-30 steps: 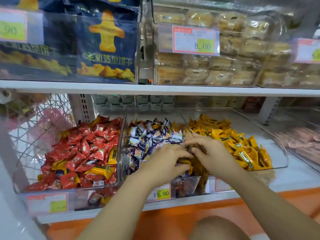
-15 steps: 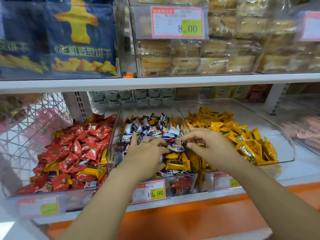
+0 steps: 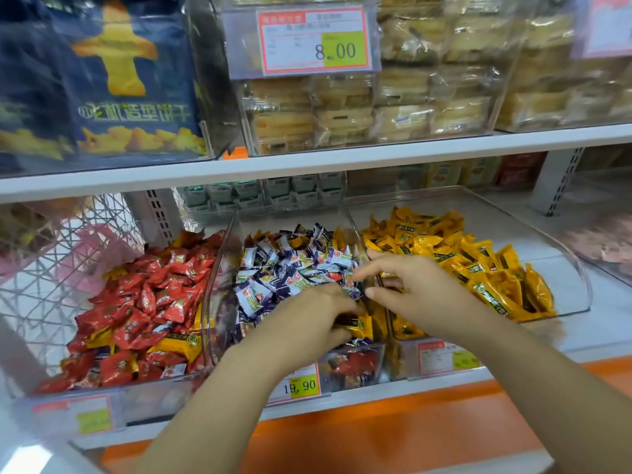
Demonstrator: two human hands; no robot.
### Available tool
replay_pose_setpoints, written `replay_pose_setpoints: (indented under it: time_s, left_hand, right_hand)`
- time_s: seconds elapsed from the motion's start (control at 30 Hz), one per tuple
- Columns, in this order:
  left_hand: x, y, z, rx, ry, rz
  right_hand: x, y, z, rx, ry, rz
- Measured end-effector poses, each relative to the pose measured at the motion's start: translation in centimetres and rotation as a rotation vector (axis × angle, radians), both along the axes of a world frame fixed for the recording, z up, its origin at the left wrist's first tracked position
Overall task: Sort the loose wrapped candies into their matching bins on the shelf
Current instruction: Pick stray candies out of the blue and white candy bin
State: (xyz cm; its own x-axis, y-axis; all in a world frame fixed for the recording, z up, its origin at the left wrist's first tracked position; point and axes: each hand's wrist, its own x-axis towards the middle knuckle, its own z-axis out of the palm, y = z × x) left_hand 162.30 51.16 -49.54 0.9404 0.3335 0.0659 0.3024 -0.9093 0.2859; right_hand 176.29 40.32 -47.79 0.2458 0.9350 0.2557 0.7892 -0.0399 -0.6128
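Note:
Three clear bins stand side by side on the lower shelf. The left bin holds red candies (image 3: 150,295) with a stray yellow candy (image 3: 181,343) near its front. Purple-and-white candies (image 3: 290,268) fill the middle bin (image 3: 355,367), mixed with yellow ones at the front right. The right bin (image 3: 574,289) holds yellow candies (image 3: 478,265). My left hand (image 3: 307,323) reaches into the middle bin, fingers curled round a yellow candy (image 3: 359,326). Over the divider between the middle and right bins, my right hand (image 3: 413,289) hovers with finger and thumb apart.
A 19.90 price tag (image 3: 302,386) hangs on the middle bin's front. The upper shelf (image 3: 342,157) close above carries wrapped cakes (image 3: 393,107) and blue biscuit bags (image 3: 119,80). A white wire basket (image 3: 51,268) stands left of the bins.
My left hand slid from the top of the purple pile to the yellow candies at the bin's front right and curled on one. My right hand's pinch has opened.

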Motion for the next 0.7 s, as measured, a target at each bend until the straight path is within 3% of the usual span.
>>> replay_pose_setpoints:
  time_s: [0.47, 0.7]
  left_hand:
    - [3.5, 2.0, 0.8, 0.025, 0.271, -0.036]
    - [2.8, 1.9, 1.2, 0.069, 0.179, -0.091]
  right_hand:
    - [1.0, 0.0, 0.4, -0.050, 0.057, 0.059]
    - [1.0, -0.2, 0.6, -0.079, 0.066, 0.074]
